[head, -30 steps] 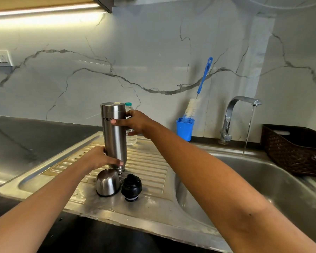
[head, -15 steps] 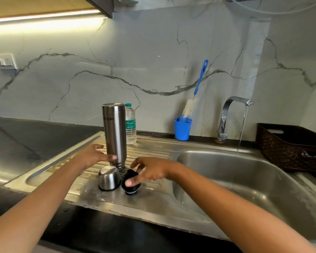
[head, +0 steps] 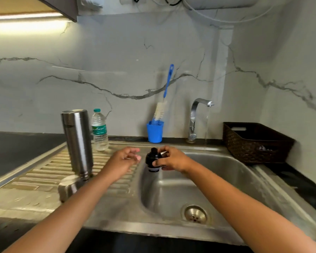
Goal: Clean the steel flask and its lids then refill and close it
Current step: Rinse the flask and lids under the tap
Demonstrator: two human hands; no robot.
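no text readable, steel flask (head: 78, 141) mark and water bottle (head: 99, 132) label blurred

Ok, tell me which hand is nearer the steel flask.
Left. The left hand hovers right of the steel flask, over the drainboard, touching nothing. The right hand is farther right, over the sink basin, holding the black lid.

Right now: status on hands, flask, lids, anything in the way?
Right hand grips black lid over the sink; left hand empty beside it. Steel flask and steel cap on drainboard. Tap running, nothing in the way.
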